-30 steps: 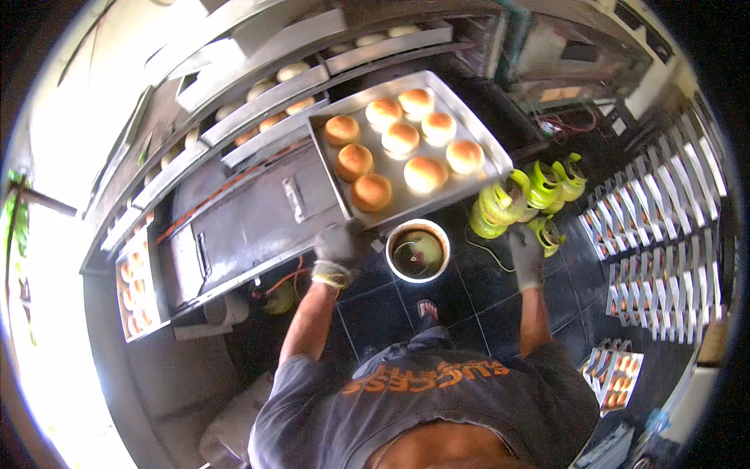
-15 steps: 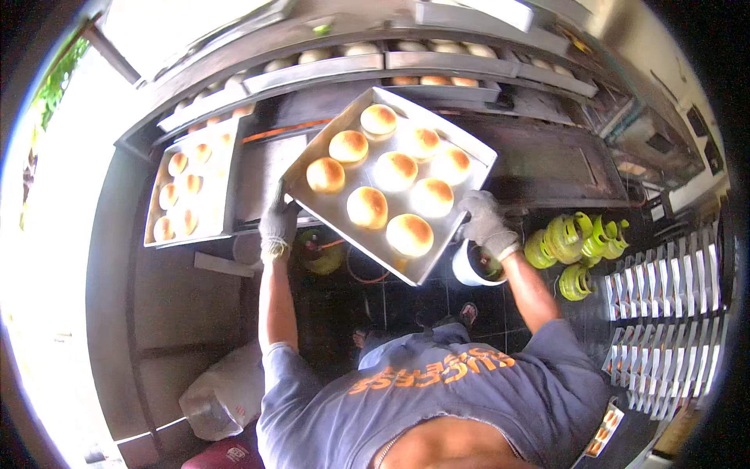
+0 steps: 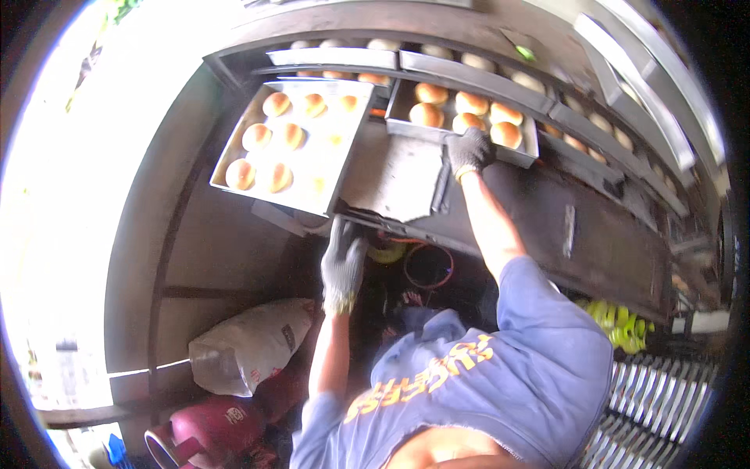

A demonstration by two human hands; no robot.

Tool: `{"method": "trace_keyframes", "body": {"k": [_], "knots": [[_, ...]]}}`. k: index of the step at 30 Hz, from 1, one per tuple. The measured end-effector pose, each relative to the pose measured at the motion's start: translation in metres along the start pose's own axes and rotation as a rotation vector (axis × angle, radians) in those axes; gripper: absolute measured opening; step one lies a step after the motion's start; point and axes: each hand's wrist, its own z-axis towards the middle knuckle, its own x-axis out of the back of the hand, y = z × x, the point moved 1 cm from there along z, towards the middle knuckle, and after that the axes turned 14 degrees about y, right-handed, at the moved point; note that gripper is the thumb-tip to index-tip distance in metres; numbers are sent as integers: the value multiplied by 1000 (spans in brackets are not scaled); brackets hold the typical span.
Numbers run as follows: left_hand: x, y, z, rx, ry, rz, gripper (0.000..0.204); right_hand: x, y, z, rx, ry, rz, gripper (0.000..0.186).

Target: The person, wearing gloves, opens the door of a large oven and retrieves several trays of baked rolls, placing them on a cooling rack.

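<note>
My right hand [image 3: 469, 152], in a dark grey glove, grips the front edge of a metal tray of golden buns [image 3: 410, 131], which sits partly under a shelf of the oven. Left of it lies a second bun tray [image 3: 308, 195], washed out by glare, on the oven's front. Below that tray's near right corner, my left hand [image 3: 341, 266], also gloved, is open with fingers stretched upward beside the oven's dark front edge [image 3: 430, 233].
Upper shelves hold trays of pale dough balls [image 3: 476, 62]. Underneath are a white sack [image 3: 246, 344], a pink gas cylinder [image 3: 211, 434] and a hose. Green cylinders [image 3: 617, 320] and stacked metal trays [image 3: 656, 399] stand at the right. Bright daylight fills the left.
The tray I carried in both hands has moved back onto the oven under the shelf; my left hand has let go and dropped lower. The view has swung toward the left.
</note>
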Motion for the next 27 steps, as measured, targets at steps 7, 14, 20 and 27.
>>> {"method": "trace_keyframes", "body": {"k": [7,14,20,27], "knots": [[185,-179,-147,724,268,1037,79,-79,-33,74,-25,-100,13,44],[205,-251,-381,1329,-60,981,62,-55,-103,-27,974,-300,426,60],[137,-207,-281,960,331,698,81,-41,-183,-95,1209,-623,368,52],[127,-115,-220,561,315,321,74,34,-41,-105,1052,-172,643,41]]}}
